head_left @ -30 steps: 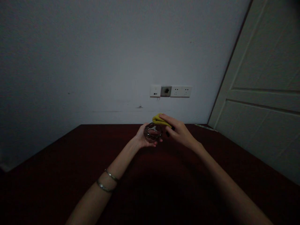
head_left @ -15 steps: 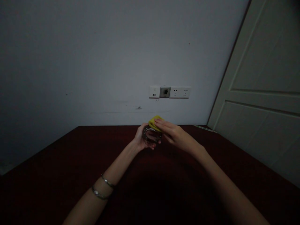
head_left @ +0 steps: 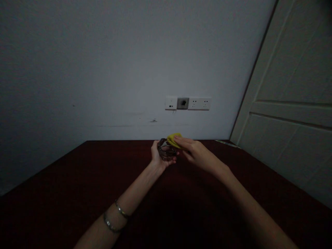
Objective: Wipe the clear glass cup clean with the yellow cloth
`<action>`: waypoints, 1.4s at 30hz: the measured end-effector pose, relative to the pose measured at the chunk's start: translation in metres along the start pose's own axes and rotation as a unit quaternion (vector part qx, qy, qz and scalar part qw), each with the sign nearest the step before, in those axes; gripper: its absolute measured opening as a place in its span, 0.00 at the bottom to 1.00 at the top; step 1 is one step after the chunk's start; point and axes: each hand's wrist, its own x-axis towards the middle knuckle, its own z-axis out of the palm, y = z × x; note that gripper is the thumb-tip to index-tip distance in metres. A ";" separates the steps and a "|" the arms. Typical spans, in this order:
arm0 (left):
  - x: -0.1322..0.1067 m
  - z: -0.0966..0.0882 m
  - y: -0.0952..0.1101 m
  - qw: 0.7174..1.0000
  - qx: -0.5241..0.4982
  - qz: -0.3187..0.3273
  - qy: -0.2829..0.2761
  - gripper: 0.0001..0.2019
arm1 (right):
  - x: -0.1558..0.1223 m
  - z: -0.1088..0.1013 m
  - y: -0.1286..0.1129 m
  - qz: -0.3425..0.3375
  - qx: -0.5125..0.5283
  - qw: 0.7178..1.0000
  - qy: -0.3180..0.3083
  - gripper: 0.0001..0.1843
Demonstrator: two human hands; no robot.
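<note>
In the middle of the head view, my left hand (head_left: 157, 155) is closed around a small round vessel of brownish, see-through glass (head_left: 163, 154), apparently an ashtray. Its hollow is tilted toward me, and some fingertips show below its lower right side. My right hand (head_left: 194, 148) grips a folded yellow cloth (head_left: 175, 139) and presses it on the upper right rim of the glass. Part of that rim is hidden by the cloth and fingers. Both hands are held above the dark red tabletop (head_left: 103, 173).
A pale wall (head_left: 116, 69) rises behind the table. On it sit power sockets (head_left: 199, 103) and a metal-framed plate (head_left: 183, 103). To the right stands a panelled door (head_left: 290, 103). A thin printed strip (head_left: 228, 143) lies by the table's far right corner.
The glass ashtray has turned and tilted a little in my left hand, whose wrist has rolled. My right hand and the yellow cloth have shifted slightly down and right along the rim.
</note>
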 end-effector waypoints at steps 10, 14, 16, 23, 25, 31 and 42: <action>0.002 0.000 0.000 0.992 -0.004 0.107 0.070 0.24 | -0.004 -0.002 -0.013 0.031 0.008 0.999 -0.015 0.35; 0.005 -0.002 -0.001 0.990 -0.030 0.115 0.078 0.23 | -0.004 -0.004 -0.025 0.034 0.015 0.999 -0.019 0.33; 0.005 -0.002 -0.002 0.988 -0.042 0.121 0.083 0.23 | -0.004 -0.005 -0.034 0.039 0.017 0.999 -0.021 0.31; 0.003 0.003 -0.003 0.984 -0.050 0.147 0.090 0.21 | -0.001 -0.008 -0.054 0.062 0.008 0.997 -0.052 0.32; 0.003 0.003 -0.003 0.984 -0.046 0.148 0.084 0.21 | -0.001 -0.015 -0.050 0.069 0.049 0.994 -0.064 0.35; 0.003 0.001 -0.005 0.991 -0.014 0.126 0.052 0.24 | 0.002 -0.034 -0.019 0.195 0.156 0.968 -0.036 0.31; 0.001 0.004 -0.008 0.994 0.086 0.070 0.003 0.25 | 0.001 0.007 0.011 -0.002 0.046 0.998 0.043 0.36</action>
